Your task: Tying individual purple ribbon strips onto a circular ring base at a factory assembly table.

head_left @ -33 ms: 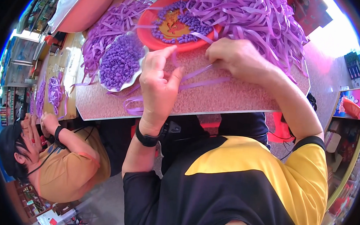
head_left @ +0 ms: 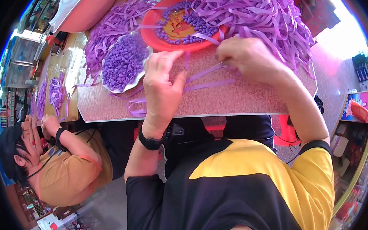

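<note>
My left hand (head_left: pixel 161 87) is raised over the near part of the table, its fingers curled around a purple ribbon (head_left: pixel 204 72) and the thumb apart from the index finger. From there the ribbon runs to my right hand (head_left: pixel 246 58), which pinches it just in front of the red plate. Another ribbon length (head_left: pixel 210 85) lies below, and a loop (head_left: pixel 137 113) rests near the table edge. Left of my left hand stands a white scalloped dish (head_left: pixel 132 86) heaped with purple beads (head_left: pixel 122 65). More beads lie around the red plate (head_left: pixel 152 39) beyond my hands.
A large pile of purple ribbons (head_left: pixel 262 19) covers the far right of the table (head_left: pixel 242 99); another heap (head_left: pixel 118 19) lies far left. A pink basin (head_left: pixel 88 12) stands behind. At left, a person in orange (head_left: pixel 73 167) works at a side table with ribbons (head_left: pixel 57 91).
My right hand has shifted slightly to the right and away, drawing the ribbon with it. My left fingertips have moved a little to the right.
</note>
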A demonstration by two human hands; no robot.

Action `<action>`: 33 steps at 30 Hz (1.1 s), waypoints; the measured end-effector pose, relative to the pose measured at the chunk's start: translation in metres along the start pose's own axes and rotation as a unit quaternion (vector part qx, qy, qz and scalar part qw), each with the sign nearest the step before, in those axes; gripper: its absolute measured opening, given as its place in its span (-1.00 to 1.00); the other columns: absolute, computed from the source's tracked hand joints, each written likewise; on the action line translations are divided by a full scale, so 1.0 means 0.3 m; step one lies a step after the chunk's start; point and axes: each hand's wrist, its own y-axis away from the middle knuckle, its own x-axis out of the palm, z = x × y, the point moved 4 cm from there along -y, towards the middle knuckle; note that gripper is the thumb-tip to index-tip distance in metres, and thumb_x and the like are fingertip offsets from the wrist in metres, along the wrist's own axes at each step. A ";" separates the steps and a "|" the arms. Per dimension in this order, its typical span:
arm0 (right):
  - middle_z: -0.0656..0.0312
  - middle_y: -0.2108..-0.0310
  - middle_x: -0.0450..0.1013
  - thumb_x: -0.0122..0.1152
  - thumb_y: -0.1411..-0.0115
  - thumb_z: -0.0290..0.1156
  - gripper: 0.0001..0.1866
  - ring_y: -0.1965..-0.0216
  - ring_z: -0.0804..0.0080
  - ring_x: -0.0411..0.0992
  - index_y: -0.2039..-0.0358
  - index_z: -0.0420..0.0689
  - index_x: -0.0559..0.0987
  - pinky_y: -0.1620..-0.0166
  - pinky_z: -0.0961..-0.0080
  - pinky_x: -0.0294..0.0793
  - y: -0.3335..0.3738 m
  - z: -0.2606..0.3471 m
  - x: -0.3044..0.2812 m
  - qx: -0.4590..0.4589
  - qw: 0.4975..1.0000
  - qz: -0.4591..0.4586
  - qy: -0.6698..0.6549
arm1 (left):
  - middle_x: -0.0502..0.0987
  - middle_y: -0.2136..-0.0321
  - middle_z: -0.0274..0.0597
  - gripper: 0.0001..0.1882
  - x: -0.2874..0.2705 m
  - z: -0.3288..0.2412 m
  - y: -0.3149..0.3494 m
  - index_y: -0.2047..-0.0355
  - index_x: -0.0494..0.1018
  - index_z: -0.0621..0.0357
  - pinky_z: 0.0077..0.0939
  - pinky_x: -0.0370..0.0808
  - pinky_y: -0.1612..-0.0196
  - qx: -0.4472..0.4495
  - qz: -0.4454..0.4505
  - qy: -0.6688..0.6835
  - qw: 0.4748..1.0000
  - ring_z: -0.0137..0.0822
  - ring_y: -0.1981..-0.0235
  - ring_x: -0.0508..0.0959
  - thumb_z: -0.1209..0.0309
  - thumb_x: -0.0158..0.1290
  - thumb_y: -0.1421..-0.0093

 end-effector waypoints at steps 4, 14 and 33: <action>0.17 0.42 0.49 0.24 -0.11 -0.49 -0.89 0.35 0.25 0.51 0.37 -0.20 0.49 0.25 0.35 0.46 0.040 -0.084 -0.133 0.158 0.972 0.057 0.165 | 0.51 0.19 -0.09 -0.60 -0.010 0.023 0.032 0.18 0.57 0.19 -0.24 0.45 0.04 0.023 0.006 -0.102 0.995 -0.04 0.12 0.49 0.68 0.24 0.11; 0.40 0.38 0.47 0.21 -0.25 -0.49 -0.89 0.27 0.70 0.40 0.25 -0.25 0.57 0.16 0.66 0.40 0.030 -0.081 -0.138 0.099 0.953 -0.060 -0.279 | 0.54 0.14 0.23 -0.74 -0.099 -0.262 0.019 0.25 0.60 0.38 -0.42 0.45 0.09 0.073 0.188 0.470 0.859 -0.11 0.14 0.53 0.37 0.13 -0.21; 0.31 0.40 0.52 0.18 -0.16 -0.60 -0.83 0.34 0.61 0.45 0.20 -0.22 0.58 0.22 0.62 0.45 0.016 -0.066 -0.107 0.100 0.974 -0.054 -0.195 | 0.57 0.25 0.33 -0.69 -0.082 -0.591 -0.053 0.18 0.60 0.51 -0.30 0.51 0.28 0.120 0.359 0.751 0.541 -0.02 0.35 0.54 0.41 0.08 -0.28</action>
